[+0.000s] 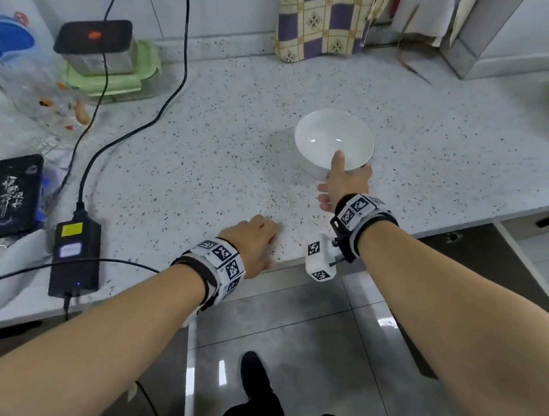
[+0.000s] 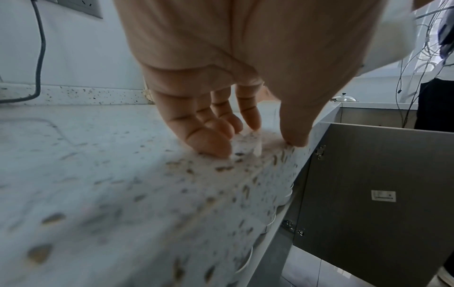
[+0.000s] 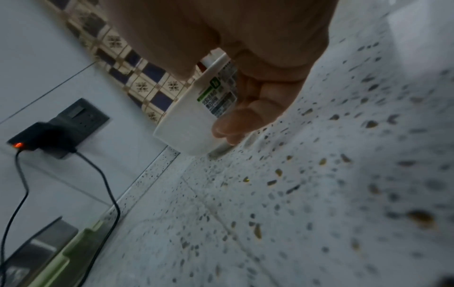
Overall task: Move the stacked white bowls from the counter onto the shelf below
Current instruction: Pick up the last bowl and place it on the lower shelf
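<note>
White bowl (image 1: pixel 332 140): my right hand (image 1: pixel 344 183) pinched its near rim, thumb inside. My left hand (image 1: pixel 254 242) rested on the desk (image 1: pixel 205 156), fingers (image 2: pixel 209 141) relaxed.

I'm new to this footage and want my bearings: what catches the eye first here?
The white bowl stands mid-counter, the right hand gripping its near rim, thumb inside. The left hand rests its fingertips on the speckled counter at the front edge. At far left, black cables run to a power adapter.
</note>
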